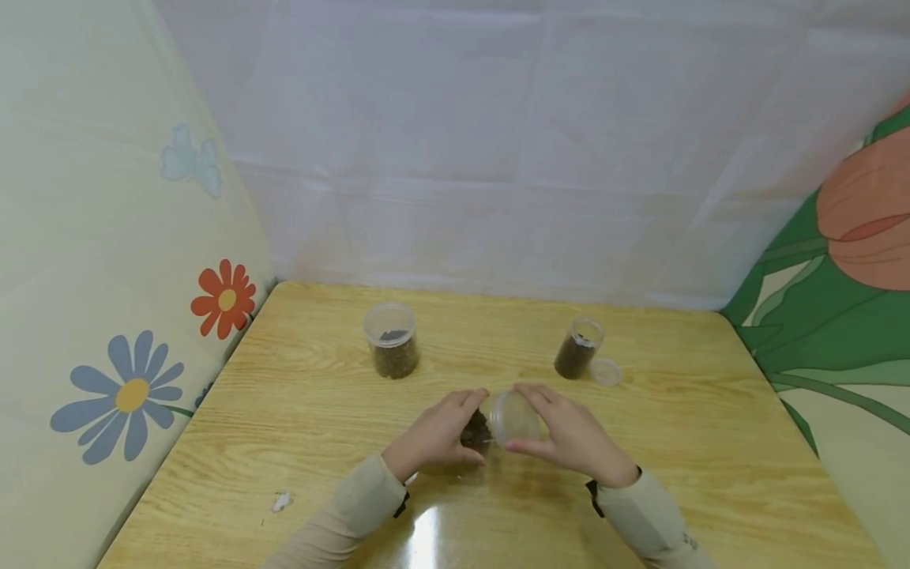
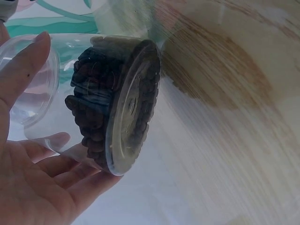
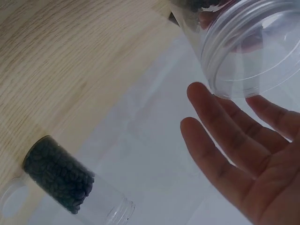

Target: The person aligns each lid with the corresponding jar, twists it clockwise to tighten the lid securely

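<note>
A clear plastic jar point(image 1: 519, 417) with dark beans point(image 2: 96, 103) in its bottom is tipped on its side between my hands. My left hand point(image 1: 441, 431) grips it toward the bean end, the thumb on one side and the fingers spread along the other. Across the ridged, see-through mouth end point(image 3: 220, 51), my right hand point(image 1: 576, 435) reaches with thumb and fingers on opposite sides. In the right wrist view its fingertips point(image 3: 199, 91) are right at the rim. The beans lie against the jar's round base point(image 2: 133, 110).
A wide clear jar point(image 1: 393, 348) of dark beans stands uncovered at the back left. Back right stands a slim jar point(image 1: 577, 352) with dark beans, a small clear lid point(image 1: 606, 372) beside it. A white scrap point(image 1: 282, 501) lies front left on the wooden table point(image 1: 711, 442).
</note>
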{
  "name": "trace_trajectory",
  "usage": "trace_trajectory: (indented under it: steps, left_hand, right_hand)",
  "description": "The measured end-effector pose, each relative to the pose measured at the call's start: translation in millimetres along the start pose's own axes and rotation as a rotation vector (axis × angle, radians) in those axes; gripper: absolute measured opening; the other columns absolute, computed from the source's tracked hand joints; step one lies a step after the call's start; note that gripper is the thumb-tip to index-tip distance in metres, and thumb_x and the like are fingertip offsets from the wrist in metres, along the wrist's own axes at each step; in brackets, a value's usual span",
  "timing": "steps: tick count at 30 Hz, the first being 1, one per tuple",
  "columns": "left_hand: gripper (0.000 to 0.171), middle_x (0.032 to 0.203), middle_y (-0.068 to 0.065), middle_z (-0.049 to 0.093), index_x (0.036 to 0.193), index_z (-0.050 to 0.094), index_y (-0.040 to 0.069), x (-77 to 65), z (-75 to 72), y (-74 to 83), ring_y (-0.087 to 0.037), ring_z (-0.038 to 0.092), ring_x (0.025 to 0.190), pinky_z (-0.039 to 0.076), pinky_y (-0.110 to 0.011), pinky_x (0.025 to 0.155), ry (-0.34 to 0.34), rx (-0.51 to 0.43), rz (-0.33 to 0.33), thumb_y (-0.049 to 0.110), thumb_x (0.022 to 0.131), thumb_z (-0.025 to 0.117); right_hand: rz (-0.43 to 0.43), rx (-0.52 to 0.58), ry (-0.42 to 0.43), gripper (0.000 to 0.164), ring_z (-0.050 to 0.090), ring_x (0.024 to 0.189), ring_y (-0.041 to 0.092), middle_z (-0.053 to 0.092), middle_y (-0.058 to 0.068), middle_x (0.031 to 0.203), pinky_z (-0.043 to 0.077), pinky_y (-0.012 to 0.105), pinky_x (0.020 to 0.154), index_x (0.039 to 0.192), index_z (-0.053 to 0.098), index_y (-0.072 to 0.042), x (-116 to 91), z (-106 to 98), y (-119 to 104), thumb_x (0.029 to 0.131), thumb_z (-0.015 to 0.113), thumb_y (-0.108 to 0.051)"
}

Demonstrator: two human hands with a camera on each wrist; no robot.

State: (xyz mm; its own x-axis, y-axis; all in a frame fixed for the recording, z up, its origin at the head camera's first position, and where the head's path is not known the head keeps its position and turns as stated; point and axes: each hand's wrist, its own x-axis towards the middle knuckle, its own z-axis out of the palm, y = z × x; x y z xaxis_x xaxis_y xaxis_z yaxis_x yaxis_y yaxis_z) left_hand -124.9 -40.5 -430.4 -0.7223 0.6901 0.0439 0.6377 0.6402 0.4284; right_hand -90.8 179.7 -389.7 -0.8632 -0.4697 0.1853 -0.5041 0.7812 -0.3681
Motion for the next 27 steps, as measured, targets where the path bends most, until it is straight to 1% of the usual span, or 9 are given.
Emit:
trace_trajectory:
  steps: [2, 4, 8, 10, 13, 16, 20, 24, 27]
  left_hand:
    - [0.095, 0.134, -0.016, 0.043, 0.140, 0.029, 0.006, -0.1, -0.4, 0.3, -0.027, 0.042, 0.120, 0.039, -0.040, 0.097, 0.001, 0.002, 0.001, 0.039, 0.067, 0.079]
    - [0.094, 0.133, -0.015, 0.043, 0.140, 0.029, 0.005, -0.2, -0.7, 0.4, -0.027, 0.043, 0.120, 0.039, -0.040, 0.097, 0.003, 0.003, 0.002, 0.039, 0.067, 0.079]
    - [0.093, 0.133, -0.015, 0.044, 0.139, 0.030, 0.005, -0.2, -1.7, 0.7, -0.027, 0.043, 0.120, 0.040, -0.039, 0.096, 0.005, 0.012, 0.009, 0.039, 0.068, 0.078]
    - [0.093, 0.133, -0.015, 0.044, 0.140, 0.030, 0.004, -0.5, -2.1, 0.7, -0.027, 0.043, 0.120, 0.040, -0.039, 0.095, 0.003, 0.013, 0.011, 0.039, 0.068, 0.078]
    - [0.093, 0.133, -0.016, 0.043, 0.140, 0.030, 0.004, -0.7, -1.9, 0.5, -0.028, 0.043, 0.120, 0.040, -0.039, 0.095, 0.003, 0.014, 0.014, 0.039, 0.068, 0.078]
    - [0.094, 0.133, -0.016, 0.043, 0.140, 0.029, 0.005, -1.0, -1.5, 0.1, -0.028, 0.043, 0.120, 0.040, -0.040, 0.095, 0.002, 0.007, 0.012, 0.039, 0.068, 0.079]
    - [0.094, 0.134, -0.016, 0.042, 0.140, 0.028, 0.005, -1.1, -0.5, -0.6, -0.028, 0.042, 0.121, 0.040, -0.040, 0.095, 0.001, 0.002, 0.010, 0.038, 0.068, 0.079]
    - [0.094, 0.133, -0.016, 0.043, 0.140, 0.028, 0.004, -1.1, 0.1, -0.9, -0.028, 0.043, 0.120, 0.041, -0.040, 0.095, 0.007, 0.001, 0.018, 0.038, 0.068, 0.079]
    - [0.094, 0.133, -0.017, 0.043, 0.140, 0.029, 0.004, -1.0, 0.3, -1.1, -0.028, 0.043, 0.120, 0.041, -0.040, 0.095, 0.008, 0.000, 0.015, 0.038, 0.068, 0.079]
  right_hand:
    - [0.000, -0.010, 0.001, 0.081, 0.057, 0.101, 0.033, 0.052, 0.019, 0.124, 0.049, 0.045, 0.078, 0.133, 0.043, -0.003, -0.4, -0.4, 0.0, 0.074, 0.064, -0.056]
    - [-0.031, -0.012, -0.001, 0.085, 0.053, 0.108, 0.035, 0.047, 0.020, 0.129, 0.048, 0.047, 0.081, 0.135, 0.041, -0.003, -0.6, -1.5, 1.1, 0.072, 0.067, -0.054]
    - [-0.166, -0.003, 0.003, 0.092, 0.042, 0.120, 0.035, 0.036, 0.018, 0.139, 0.043, 0.050, 0.088, 0.139, 0.036, -0.008, -1.1, -3.4, 6.4, 0.065, 0.077, -0.044]
    - [-0.238, -0.001, 0.014, 0.092, 0.040, 0.121, 0.033, 0.035, 0.015, 0.140, 0.043, 0.049, 0.089, 0.139, 0.037, -0.011, -1.1, -3.3, 9.1, 0.064, 0.078, -0.043]
    - [-0.296, -0.003, 0.017, 0.088, 0.040, 0.122, 0.030, 0.037, 0.013, 0.139, 0.042, 0.047, 0.091, 0.138, 0.038, -0.012, -1.4, -2.5, 10.2, 0.066, 0.077, -0.043]
    - [-0.292, 0.002, 0.003, 0.087, 0.040, 0.122, 0.030, 0.038, 0.012, 0.139, 0.041, 0.046, 0.092, 0.138, 0.038, -0.010, -2.0, -1.9, 9.3, 0.066, 0.078, -0.039]
    - [-0.236, -0.001, -0.025, 0.086, 0.041, 0.121, 0.032, 0.039, 0.015, 0.137, 0.040, 0.048, 0.092, 0.137, 0.038, -0.006, -3.0, -2.4, 6.3, 0.067, 0.079, -0.034]
    - [-0.181, -0.020, -0.040, 0.084, 0.043, 0.119, 0.034, 0.042, 0.018, 0.134, 0.040, 0.049, 0.092, 0.137, 0.038, -0.003, -3.2, -3.3, 3.4, 0.071, 0.074, -0.041]
    - [-0.148, -0.024, -0.041, 0.084, 0.044, 0.118, 0.034, 0.043, 0.018, 0.134, 0.041, 0.049, 0.092, 0.137, 0.038, -0.003, -2.8, -3.8, 1.7, 0.074, 0.068, -0.049]
